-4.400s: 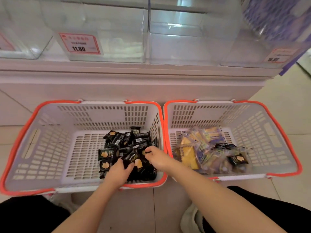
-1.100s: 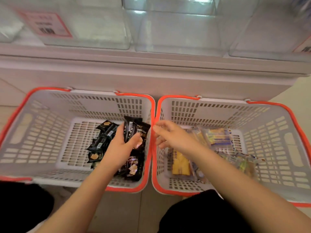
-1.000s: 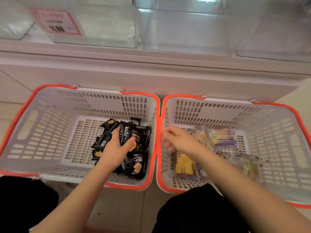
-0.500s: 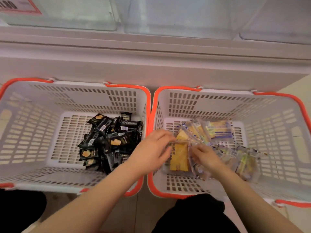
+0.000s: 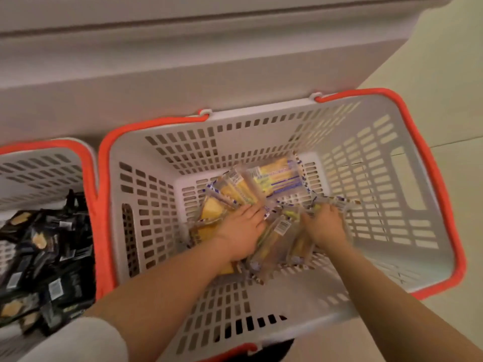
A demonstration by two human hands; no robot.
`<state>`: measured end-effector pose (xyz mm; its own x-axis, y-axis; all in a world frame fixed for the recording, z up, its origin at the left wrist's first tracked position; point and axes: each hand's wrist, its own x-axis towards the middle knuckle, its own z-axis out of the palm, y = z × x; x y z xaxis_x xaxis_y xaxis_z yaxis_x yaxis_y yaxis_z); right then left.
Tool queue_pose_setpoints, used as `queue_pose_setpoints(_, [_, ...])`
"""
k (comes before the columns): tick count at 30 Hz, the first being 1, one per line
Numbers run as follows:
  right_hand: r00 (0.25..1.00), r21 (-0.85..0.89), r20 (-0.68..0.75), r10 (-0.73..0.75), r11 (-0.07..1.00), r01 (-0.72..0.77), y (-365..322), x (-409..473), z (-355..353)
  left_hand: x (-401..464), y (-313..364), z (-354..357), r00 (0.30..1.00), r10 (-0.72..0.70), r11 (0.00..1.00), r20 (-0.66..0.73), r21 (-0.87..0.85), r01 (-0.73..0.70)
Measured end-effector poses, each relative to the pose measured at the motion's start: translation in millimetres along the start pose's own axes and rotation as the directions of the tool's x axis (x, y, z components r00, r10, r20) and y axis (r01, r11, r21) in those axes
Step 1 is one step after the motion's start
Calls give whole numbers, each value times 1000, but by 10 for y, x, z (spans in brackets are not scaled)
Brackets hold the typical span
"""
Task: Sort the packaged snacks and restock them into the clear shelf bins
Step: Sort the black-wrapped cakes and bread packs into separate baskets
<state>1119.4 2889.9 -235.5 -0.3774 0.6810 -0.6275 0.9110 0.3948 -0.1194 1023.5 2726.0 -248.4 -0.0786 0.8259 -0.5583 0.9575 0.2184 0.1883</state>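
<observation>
In the right basket, both hands flat on yellow clear-wrapped snacks, each grip's closure indiscernible.

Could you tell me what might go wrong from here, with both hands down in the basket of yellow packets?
1. The clear-wrapped yellow packets lie overlapped in a loose heap, so a scoop by the left hand and right hand may shed some.
2. The basket has slotted walls and floor; a packet corner could snag on lifting.
3. The black packets sit in the adjoining basket, rim to rim, so a dropped packet could undo the sorting.
</observation>
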Motion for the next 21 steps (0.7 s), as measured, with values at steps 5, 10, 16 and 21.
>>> queue_pose_setpoints(5, [954, 499, 86, 288, 816, -291, -135, 64, 174, 220, -271, 17, 994, -78, 997, -76, 13, 79])
queue_pose_setpoints(10, [940, 695, 285, 190, 634, -339, -371, -89, 252, 93, -516, 25, 985, -170, 984, -21, -55, 169])
queue_pose_setpoints(16, [955, 477, 181, -236, 870, 125, -800, -476, 475, -263, -817, -154, 950, -300, 930, 91, -195, 312])
queue_pose_setpoints(21, [849, 488, 351, -395, 851, 194, -778, -582, 362, -422, -812, -400, 910, -313, 894, 273, -237, 379])
